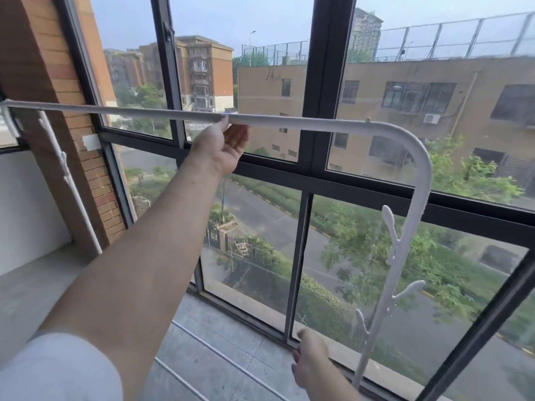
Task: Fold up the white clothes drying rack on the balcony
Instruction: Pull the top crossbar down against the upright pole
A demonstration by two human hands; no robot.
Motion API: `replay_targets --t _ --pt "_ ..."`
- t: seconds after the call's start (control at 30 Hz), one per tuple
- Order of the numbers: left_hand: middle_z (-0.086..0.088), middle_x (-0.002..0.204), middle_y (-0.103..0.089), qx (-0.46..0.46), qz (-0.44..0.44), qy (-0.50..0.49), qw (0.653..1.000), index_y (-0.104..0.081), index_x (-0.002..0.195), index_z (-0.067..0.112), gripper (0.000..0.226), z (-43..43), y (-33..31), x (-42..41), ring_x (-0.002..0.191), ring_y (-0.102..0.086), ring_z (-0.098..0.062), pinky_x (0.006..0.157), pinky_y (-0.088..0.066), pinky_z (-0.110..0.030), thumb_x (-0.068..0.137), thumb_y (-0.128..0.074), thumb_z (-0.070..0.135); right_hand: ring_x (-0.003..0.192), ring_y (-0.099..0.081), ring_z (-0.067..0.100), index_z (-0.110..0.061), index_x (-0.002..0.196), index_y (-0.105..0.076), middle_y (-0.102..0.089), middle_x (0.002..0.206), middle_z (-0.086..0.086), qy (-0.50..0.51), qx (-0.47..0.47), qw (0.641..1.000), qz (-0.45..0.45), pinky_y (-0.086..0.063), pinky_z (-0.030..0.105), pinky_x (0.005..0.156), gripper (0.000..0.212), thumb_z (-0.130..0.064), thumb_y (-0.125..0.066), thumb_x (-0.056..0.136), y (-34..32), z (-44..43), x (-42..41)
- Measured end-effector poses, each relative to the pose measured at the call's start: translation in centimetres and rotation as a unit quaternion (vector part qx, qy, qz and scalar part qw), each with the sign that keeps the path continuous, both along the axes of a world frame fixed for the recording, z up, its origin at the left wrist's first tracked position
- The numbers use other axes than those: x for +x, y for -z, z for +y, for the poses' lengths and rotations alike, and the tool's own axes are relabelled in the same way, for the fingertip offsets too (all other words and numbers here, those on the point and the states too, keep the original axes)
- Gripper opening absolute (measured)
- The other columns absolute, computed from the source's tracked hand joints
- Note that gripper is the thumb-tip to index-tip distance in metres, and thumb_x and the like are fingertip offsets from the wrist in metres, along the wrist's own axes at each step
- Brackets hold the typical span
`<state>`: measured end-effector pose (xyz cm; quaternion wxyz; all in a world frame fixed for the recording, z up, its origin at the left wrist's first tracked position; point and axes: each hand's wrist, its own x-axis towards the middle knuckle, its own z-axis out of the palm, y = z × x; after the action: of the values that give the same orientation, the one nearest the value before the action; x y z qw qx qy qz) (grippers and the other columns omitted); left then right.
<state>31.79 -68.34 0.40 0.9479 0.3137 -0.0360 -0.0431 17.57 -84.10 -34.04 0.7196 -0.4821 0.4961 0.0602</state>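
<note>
The white clothes drying rack (333, 126) stands before the balcony window. Its top bar runs level from the far left to a rounded corner at the right, then drops as an upright post with branch-like hooks (389, 227). A second white upright (69, 180) leans at the left by the brick pillar. My left hand (224, 147) is raised under the middle of the top bar, thumb and fingers closing around it. Low at the bottom, my right hand (311, 360) hangs with fingers loosely curled, left of the post's foot, holding nothing I can see.
Dark-framed windows (320, 91) fill the wall ahead, with a street and buildings outside. A brick pillar (58, 82) stands at the left. Thin white rails (220, 354) of the rack lie low over the grey tiled floor (214, 328).
</note>
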Motion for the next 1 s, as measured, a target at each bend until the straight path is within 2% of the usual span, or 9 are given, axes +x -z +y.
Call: replay_targets --t 0.1,0.2,0.3,0.47,0.57,0.7,0.83,0.93,1.0 --pt "-0.011 0.076 -0.071 0.075 -0.009 0.029 0.997 -0.066 0.095 0.003 0.013 1.0 0.5 0.8 0.077 -0.069 -0.023 0.085 -0.057 -0.032 0.099 -0.060 0.014 0.071 -0.049 0.018 -0.006 0.109 -0.063 -0.062 0.094 0.009 -0.076 -0.071 0.973 -0.207 -0.040 0.032 0.063 0.021 -0.015 -0.057 0.091 -11.4 3.6 4.1" --pt "-0.003 0.084 -0.067 0.178 -0.019 0.043 0.983 -0.067 0.108 0.010 0.021 2.3 0.6 1.8 0.078 -0.064 -0.019 0.074 -0.052 -0.028 0.091 -0.072 0.022 0.096 -0.058 0.014 -0.012 0.138 -0.054 -0.064 0.125 0.007 -0.093 -0.184 0.879 -0.429 -0.046 0.028 0.077 0.046 -0.018 -0.059 0.093 -22.7 5.5 8.1" --pt "0.000 0.093 -0.065 0.281 -0.058 0.058 0.956 -0.073 0.106 0.014 0.024 3.7 0.3 2.4 0.084 -0.062 -0.018 0.077 -0.049 -0.029 0.090 -0.072 0.032 0.094 -0.060 0.013 -0.016 0.138 -0.053 -0.065 0.118 0.001 -0.054 -0.162 0.826 -0.536 -0.046 0.027 0.076 0.044 -0.030 -0.061 0.097 -31.3 7.4 10.1" --pt "-0.010 0.104 -0.064 0.240 -0.018 0.030 0.970 -0.059 0.111 0.004 0.041 7.9 -0.5 6.3 0.088 -0.063 -0.023 0.077 -0.052 -0.032 0.095 -0.061 0.042 0.060 -0.061 0.010 -0.014 0.099 -0.060 -0.066 0.076 0.000 0.094 -0.118 0.825 -0.545 -0.049 0.022 0.054 0.026 -0.038 -0.052 0.103 -34.0 10.2 13.1" --pt "-0.016 0.110 -0.064 0.107 0.056 -0.075 0.990 -0.054 0.114 0.004 0.036 11.7 -0.8 10.0 0.083 -0.065 -0.023 0.070 -0.058 -0.029 0.102 -0.051 0.037 0.058 -0.061 0.011 -0.016 0.094 -0.059 -0.065 0.075 0.001 0.173 -0.119 0.793 -0.572 -0.049 0.022 0.052 0.026 -0.038 -0.050 0.104 -33.3 11.6 14.3" --pt "-0.008 0.083 -0.068 0.004 0.071 -0.136 0.988 -0.062 0.111 0.003 0.026 15.6 -0.9 12.6 0.074 -0.067 -0.020 0.061 -0.058 -0.029 0.106 -0.045 0.022 0.059 -0.058 0.009 -0.017 0.099 -0.057 -0.061 0.081 -0.001 0.175 -0.054 0.793 -0.582 -0.051 0.022 0.057 0.023 -0.039 -0.056 0.101 -34.0 15.3 16.0" --pt "-0.012 0.080 -0.076 0.094 0.011 -0.051 0.994 -0.065 0.108 0.000 0.022 17.0 -0.3 12.6 0.071 -0.075 -0.022 0.067 -0.062 -0.031 0.104 -0.052 0.017 0.079 -0.067 0.014 -0.012 0.113 -0.055 -0.066 0.099 0.003 0.009 0.025 0.834 -0.551 -0.054 0.026 0.068 0.032 -0.037 -0.065 0.096 -34.7 21.4 19.3" --pt "-0.017 0.104 -0.073 0.158 -0.008 -0.059 0.986 -0.059 0.124 0.000 0.030 20.1 -0.9 13.9 0.091 -0.073 -0.026 0.091 -0.059 -0.035 0.102 -0.053 0.020 0.074 -0.065 0.015 -0.018 0.097 -0.054 -0.072 0.095 0.006 0.126 -0.006 0.821 -0.556 -0.056 0.025 0.068 0.010 -0.026 -0.058 0.102 -35.5 23.8 21.1" --pt "-0.015 0.105 -0.067 0.117 0.012 -0.114 0.987 -0.059 0.121 0.008 0.024 22.9 -2.0 15.5 0.100 -0.070 -0.028 0.085 -0.061 -0.036 0.103 -0.052 0.022 0.076 -0.065 0.012 -0.017 0.100 -0.053 -0.073 0.103 0.012 0.204 -0.015 0.802 -0.561 -0.052 0.014 0.065 0.010 -0.027 -0.053 0.103 -35.5 24.3 21.8"
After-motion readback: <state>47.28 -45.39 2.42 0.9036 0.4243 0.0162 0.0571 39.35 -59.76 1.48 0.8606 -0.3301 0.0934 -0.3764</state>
